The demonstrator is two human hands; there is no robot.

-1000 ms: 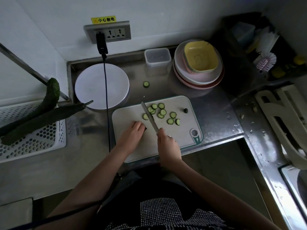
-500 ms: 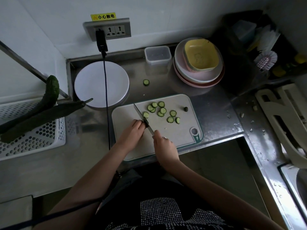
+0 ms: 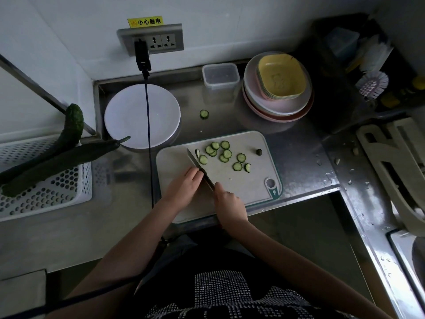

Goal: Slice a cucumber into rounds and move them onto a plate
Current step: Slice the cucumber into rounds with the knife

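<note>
So the cutting board sits on the steel worktop right in front of the person. Right hand is wrapped around the handle of the knife, with the blade running up toward 11 o'clock across the board. Left hand is pressed down just left of the blade, fingers curled over something. Pretty sure that's the cucumber stub being cut, but the hand covers it, so I can't actually see it.

The cut rounds are scattered on the board at about 1 o'clock from the knife tip, a dozen or so, a few overlapping. One of them stands on edge right beside the blade. There's a small dark end piece further out near the board's right edge. One stray slice lies off the board on the worktop, at 12 o'clock from it.

The white plate is at 10 o'clock from the board, nothing on it, with a black cable hanging across it from the wall socket.

Two whole cucumbers lie over a white perforated basket way off at 9 o'clock. At 1 o'clock there's a stack of dishes with yellow bowls on top, and a clear plastic container just left of that.
</note>
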